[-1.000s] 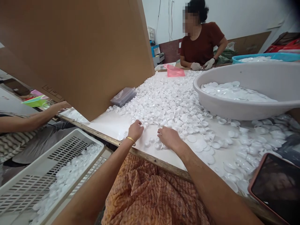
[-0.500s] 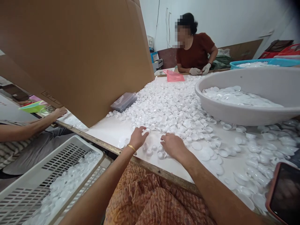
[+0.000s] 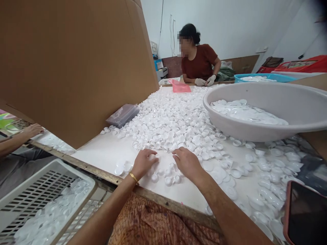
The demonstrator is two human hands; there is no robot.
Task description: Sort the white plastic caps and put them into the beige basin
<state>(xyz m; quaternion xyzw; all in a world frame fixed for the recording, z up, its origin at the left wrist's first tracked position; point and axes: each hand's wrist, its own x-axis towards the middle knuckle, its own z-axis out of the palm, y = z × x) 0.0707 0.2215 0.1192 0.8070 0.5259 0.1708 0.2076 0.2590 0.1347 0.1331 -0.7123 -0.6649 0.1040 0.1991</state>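
Observation:
Both hands hover low over the white tabletop, on either side of a small group of white plastic cup-shaped pieces (image 3: 168,177). My left hand (image 3: 144,164) has its fingers curved, thumb and forefinger apart; a white patch shows between them, and I cannot tell whether it is a piece or the table. Facing it, my right hand (image 3: 188,164) is bent inward with fingers loosely spread, and nothing shows in its grasp. A large heap of the same white pieces (image 3: 173,126) lies just beyond the fingertips. Flat white discs (image 3: 219,175) lie beside my right wrist.
A cardboard sheet (image 3: 76,68) stands at left, with clear plastic bags (image 3: 123,115) by its foot. A large basin (image 3: 255,131) of white pieces stands right, a phone (image 3: 305,212) nearer. A slotted crate (image 3: 33,183) sits lower left. A gloved co-worker (image 3: 200,64) is opposite; another's hand (image 3: 33,130) shows left.
The view has shifted, so the table and basin sit further left and lower. My hands remain facing each other over the small group, the left a little nearer the small pieces.

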